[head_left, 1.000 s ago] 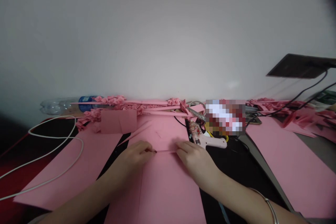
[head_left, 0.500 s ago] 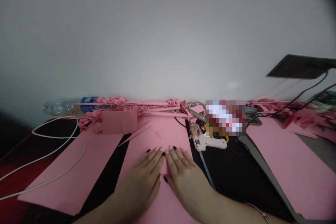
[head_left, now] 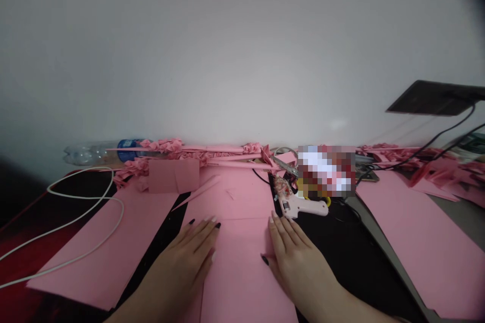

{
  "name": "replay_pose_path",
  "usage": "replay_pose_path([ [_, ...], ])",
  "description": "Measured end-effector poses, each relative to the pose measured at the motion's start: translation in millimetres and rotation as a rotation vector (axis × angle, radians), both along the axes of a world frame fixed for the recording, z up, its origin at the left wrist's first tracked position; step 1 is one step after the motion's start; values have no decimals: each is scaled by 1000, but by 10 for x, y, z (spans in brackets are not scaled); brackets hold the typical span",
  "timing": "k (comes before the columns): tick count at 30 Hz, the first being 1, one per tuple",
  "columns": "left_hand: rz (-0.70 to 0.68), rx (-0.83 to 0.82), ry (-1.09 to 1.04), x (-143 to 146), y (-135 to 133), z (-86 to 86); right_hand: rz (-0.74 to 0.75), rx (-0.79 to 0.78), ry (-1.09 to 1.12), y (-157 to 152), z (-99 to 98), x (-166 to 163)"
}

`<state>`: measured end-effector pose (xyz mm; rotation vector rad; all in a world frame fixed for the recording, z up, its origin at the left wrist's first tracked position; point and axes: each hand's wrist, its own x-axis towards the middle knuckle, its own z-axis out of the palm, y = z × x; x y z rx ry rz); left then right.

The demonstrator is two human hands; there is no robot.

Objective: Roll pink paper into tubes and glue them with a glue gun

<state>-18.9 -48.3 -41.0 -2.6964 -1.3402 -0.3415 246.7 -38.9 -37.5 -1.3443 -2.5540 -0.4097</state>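
A pink paper sheet point(head_left: 242, 272) lies in front of me, with a straight crosswise edge or fold just ahead of my fingertips. My left hand point(head_left: 189, 255) rests flat along its left side, fingers stretched out. On the right side, my right hand point(head_left: 293, 252) lies flat with fingers extended and the thumb slightly apart. Neither hand grips anything. Just beyond the right fingertips is a pale pink hot glue gun point(head_left: 303, 207). A small pink paper scrap point(head_left: 230, 193) sits farther up the pink surface.
More pink sheets lie at left point(head_left: 102, 247) and right point(head_left: 420, 242). Along the wall are crumpled pink paper pieces point(head_left: 162, 145), a plastic bottle point(head_left: 91, 153), scissors point(head_left: 286, 164) and a blurred-out object point(head_left: 326, 171). A white cable point(head_left: 76, 227) loops at left; a dark panel point(head_left: 432, 98) stands at right.
My hands have moved apart from the middle of the pink paper, the left hand going left and the right hand going right. Both remain flat, and the crosswise line now shows between them.
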Motion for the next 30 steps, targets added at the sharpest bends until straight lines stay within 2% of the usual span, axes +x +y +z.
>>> replay_pose_path([
  [2, -2, 1, -15, -25, 13, 58, 5, 39, -14, 6, 8, 16],
  [5, -4, -34, -89, 7, 103, 178, 22, 26, -10, 85, 147, -32],
  [8, -12, -110, -144, 68, 255, 288, 38, -113, -25, 225, 365, -139],
  [11, -9, -232, -170, 95, 415, 348, -51, -277, 30, 382, 489, -237],
  [15, -29, -349, -246, 79, 569, 362, -65, -510, 230, 570, 444, -267],
  [18, -7, -393, -321, 66, 638, 336, -49, -595, 296, 667, 412, -248],
  [21, 9, -419, -365, 57, 685, 301, -28, -605, 242, 708, 446, -241],
  [25, -79, -410, -364, 48, 688, 283, -6, -570, 180, 678, 479, -239],
  [30, -113, -355, -315, 70, 581, 283, 86, -345, 53, 545, 406, -205],
])
